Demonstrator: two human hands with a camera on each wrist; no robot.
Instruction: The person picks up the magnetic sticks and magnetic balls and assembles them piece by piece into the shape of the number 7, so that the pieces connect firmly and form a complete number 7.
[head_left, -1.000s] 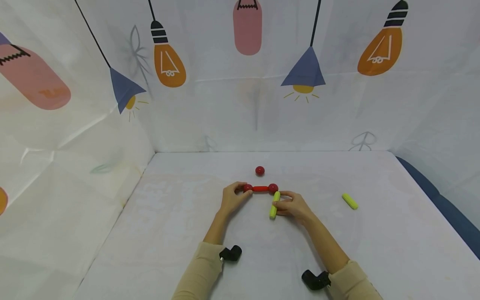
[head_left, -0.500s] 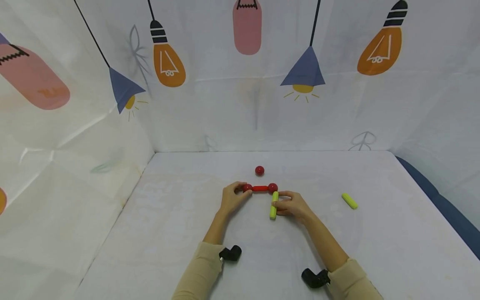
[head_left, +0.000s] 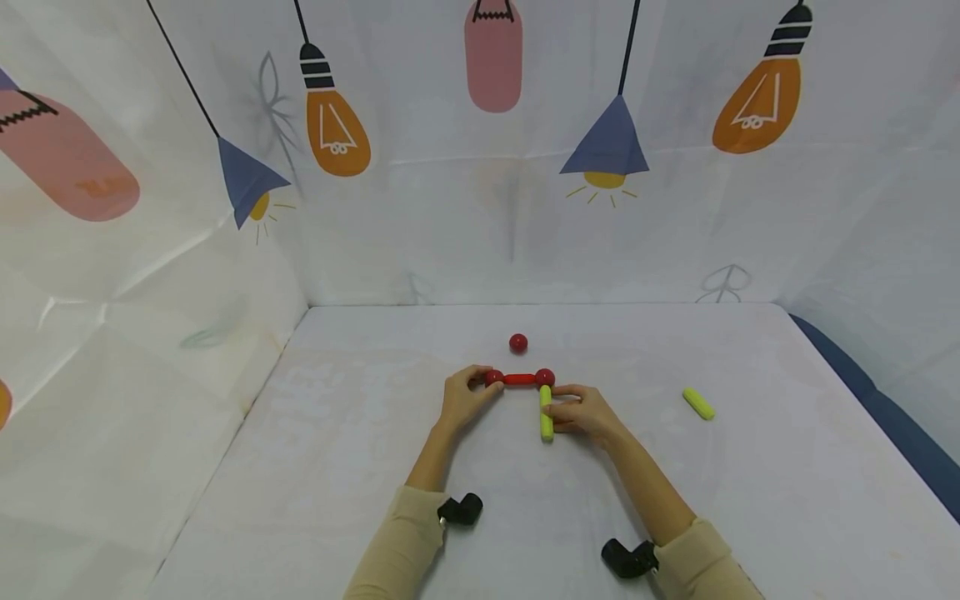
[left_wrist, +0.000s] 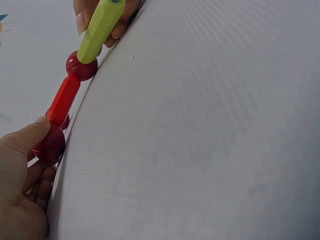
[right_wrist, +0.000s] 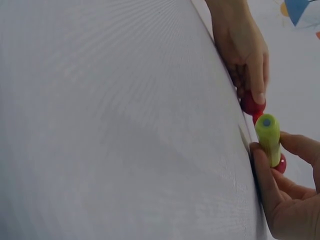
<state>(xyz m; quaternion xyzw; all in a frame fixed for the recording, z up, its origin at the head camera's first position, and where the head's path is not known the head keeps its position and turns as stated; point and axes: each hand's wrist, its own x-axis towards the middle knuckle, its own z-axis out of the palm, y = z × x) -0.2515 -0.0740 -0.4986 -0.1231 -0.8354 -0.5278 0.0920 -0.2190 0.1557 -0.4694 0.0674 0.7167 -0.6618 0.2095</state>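
Observation:
My left hand [head_left: 467, 398] pinches a red ball [left_wrist: 50, 143] between thumb and fingers at the left end of a short red rod [head_left: 520, 379]. A second red ball [head_left: 545, 377] sits at the rod's right end, so the three make one straight piece lying on the table. In my right hand [head_left: 588, 414] is a yellow-green rod [head_left: 547, 414], pinched by thumb and fingers. Its far end meets the right-hand ball, and it points back toward me, roughly square to the red rod. A blue dot [right_wrist: 267, 122] marks its near end in the right wrist view.
Beyond the joined piece lies a loose red ball [head_left: 518, 342]. Off to the right is another yellow-green rod [head_left: 698, 403]. The white table [head_left: 360, 358] meets a printed sheet [head_left: 435, 225] at its back and a sheet wall on the left.
The far end of the yellow-green rod has swung slightly left onto the right-hand ball, straightening the rod. My left hand and the joined red piece have hardly moved.

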